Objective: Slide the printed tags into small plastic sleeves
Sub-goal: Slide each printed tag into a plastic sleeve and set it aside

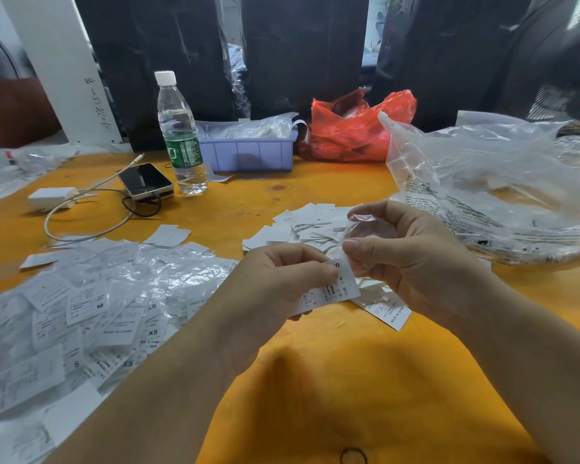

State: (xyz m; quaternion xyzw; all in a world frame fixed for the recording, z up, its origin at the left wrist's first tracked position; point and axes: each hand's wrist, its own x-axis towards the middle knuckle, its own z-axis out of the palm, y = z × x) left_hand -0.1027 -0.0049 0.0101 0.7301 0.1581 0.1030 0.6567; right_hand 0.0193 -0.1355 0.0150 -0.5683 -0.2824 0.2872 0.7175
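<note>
The left hand (275, 283) pinches a white rectangular printed paper tag (329, 289) between thumb and curled fingers; the tag's upper end meets the mouth of a small clear, crinkled plastic sleeve (365, 229), which the right hand (412, 259) grips with thumb and forefinger. Both are held above the bench (315, 192), a smooth orange-yellow wooden surface, near its middle. The print on the held tag is too blurred to read.

To the left lies a broad, glossy heap of sleeved white tags (98, 303), film wrinkled and reflective; legible marks include "M", "XS", "S" and "MADE IN CHINA". Behind the hands sits a loose pile of bare white paper tags (292, 226), flat and matt, one near the right wrist also reading "MADE IN CHINA".

At the right, a large crumpled transparent plastic bag (489, 189) carries black small-print text (not legible). At the back edge: a clear ribbed plastic water bottle with white cap and green label (180, 135), a lilac rectangular plastic bin (252, 152) holding bagged tags, and a red thin-film plastic bag (355, 125), bunched. Beside the bottle lie a black-screened phone (146, 180), a white block charger (52, 197) and a looped white cable (81, 209)
</note>
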